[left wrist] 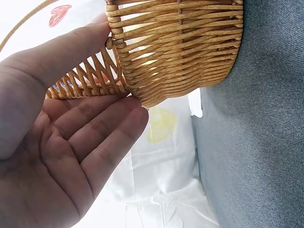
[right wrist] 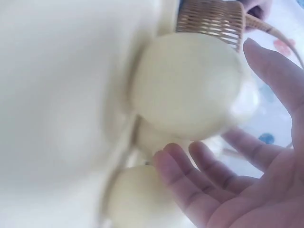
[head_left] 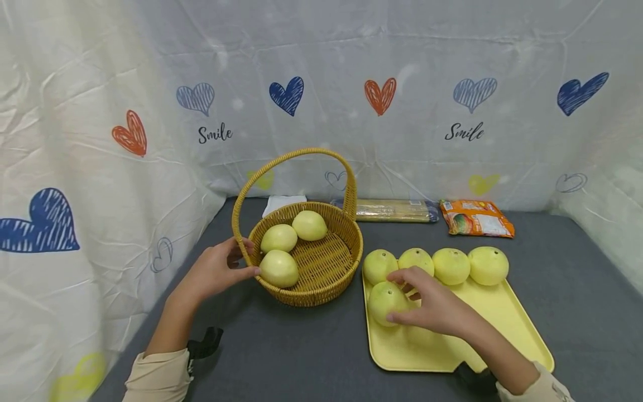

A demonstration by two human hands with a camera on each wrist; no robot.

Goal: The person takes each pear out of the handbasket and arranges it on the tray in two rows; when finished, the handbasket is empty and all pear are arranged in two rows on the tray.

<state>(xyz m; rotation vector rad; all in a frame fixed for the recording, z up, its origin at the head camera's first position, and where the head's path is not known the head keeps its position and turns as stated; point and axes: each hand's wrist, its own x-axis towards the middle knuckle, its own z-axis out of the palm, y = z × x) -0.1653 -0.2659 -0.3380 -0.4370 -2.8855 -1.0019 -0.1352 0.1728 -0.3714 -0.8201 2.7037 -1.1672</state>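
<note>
The right grip, spread wide, cups a melon at its nine o'clock, contact unclear; the wicker basket, pinched by the left grip, lies at ten.

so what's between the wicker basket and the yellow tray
Just a narrow strip of bare grey cloth lies between the wicker basket and yellow tray in the head view, narrowing toward the tray's far corner.

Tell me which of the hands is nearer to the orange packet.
Right. The right hand is at the front fruit, in front of the packet and to its left; the left hand is much farther left, at the basket.
</note>
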